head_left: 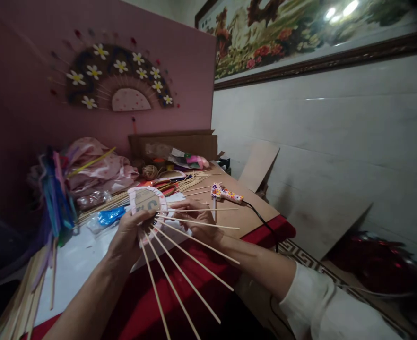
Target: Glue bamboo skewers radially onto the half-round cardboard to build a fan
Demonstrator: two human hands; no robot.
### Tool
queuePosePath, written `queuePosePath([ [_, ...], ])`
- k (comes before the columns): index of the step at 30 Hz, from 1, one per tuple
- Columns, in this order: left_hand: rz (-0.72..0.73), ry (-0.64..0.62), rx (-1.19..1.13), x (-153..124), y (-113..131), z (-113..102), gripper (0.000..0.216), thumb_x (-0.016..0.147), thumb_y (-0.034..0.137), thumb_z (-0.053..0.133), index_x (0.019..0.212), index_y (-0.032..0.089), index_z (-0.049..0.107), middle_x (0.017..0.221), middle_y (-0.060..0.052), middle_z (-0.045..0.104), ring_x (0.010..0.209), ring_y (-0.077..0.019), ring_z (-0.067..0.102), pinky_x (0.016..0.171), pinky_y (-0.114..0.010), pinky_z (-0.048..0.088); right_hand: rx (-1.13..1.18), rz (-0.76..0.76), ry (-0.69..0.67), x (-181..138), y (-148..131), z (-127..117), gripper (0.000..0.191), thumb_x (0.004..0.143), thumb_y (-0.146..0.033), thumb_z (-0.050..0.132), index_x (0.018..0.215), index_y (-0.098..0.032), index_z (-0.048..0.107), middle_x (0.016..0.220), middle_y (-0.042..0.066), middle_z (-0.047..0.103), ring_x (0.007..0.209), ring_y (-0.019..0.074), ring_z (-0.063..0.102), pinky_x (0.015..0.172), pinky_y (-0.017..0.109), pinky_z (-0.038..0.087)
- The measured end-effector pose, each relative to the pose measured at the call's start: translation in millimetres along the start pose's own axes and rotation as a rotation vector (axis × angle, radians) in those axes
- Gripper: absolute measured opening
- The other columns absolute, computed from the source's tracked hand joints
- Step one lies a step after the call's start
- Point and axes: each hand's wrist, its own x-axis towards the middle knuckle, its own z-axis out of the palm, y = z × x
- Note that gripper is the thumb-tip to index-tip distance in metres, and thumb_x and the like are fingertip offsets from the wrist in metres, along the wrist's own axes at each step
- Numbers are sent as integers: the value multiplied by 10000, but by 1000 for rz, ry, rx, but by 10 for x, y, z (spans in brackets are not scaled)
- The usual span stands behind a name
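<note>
My left hand point(128, 233) grips a half-round cardboard piece point(146, 200) from which several thin wooden sticks point(189, 257) fan out toward me and to the right. My right hand point(197, 219) rests just right of the cardboard, behind the sticks, fingers curled around its edge and the upper sticks. A glue gun point(226, 192) with a dotted pattern lies on the table just beyond my right hand, its black cord point(261, 219) running off the table edge.
A table with a red cloth point(180, 293) and a white sheet point(77, 262) carries loose sticks point(190, 182), pink fabric point(98, 170), coloured strips point(54, 193) and a cardboard box point(180, 144). A finished flowered fan point(119, 78) hangs on the pink board. Cardboard sheets point(258, 165) lean against the white wall.
</note>
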Motion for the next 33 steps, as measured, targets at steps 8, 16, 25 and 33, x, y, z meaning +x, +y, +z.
queuePosePath([
  [8, 28, -3, 35, -18, -2, 3, 226, 543, -21, 574, 731, 98, 614, 621, -55, 650, 484, -141, 597, 447, -223, 521, 54, -38, -33, -6, 2, -14, 239, 671, -355, 705, 851, -199, 681, 724, 7, 647, 649, 123, 576, 619, 270, 464],
  [16, -14, -28, 23, -30, -17, 12, 202, 542, 15, 593, 723, 104, 613, 584, -38, 639, 449, -131, 577, 414, -213, 499, 72, -8, -57, -16, 58, -28, 243, 673, -319, 711, 891, -215, 682, 807, 15, 668, 716, 138, 617, 670, 273, 488],
  [25, 23, -56, 19, -32, -50, -26, 304, 534, 28, 626, 831, 91, 615, 616, -44, 655, 476, -133, 591, 464, -220, 502, 0, -35, -65, -55, -18, -31, 184, 697, -343, 692, 809, -198, 707, 828, 55, 695, 801, 200, 638, 765, 347, 496],
  [33, 33, -80, 20, -25, -53, -38, 357, 544, 40, 642, 896, 97, 618, 626, -32, 654, 484, -130, 590, 468, -219, 497, -39, -40, -81, -56, -39, -32, 187, 725, -357, 666, 811, -196, 703, 826, 56, 690, 785, 187, 631, 741, 322, 485],
])
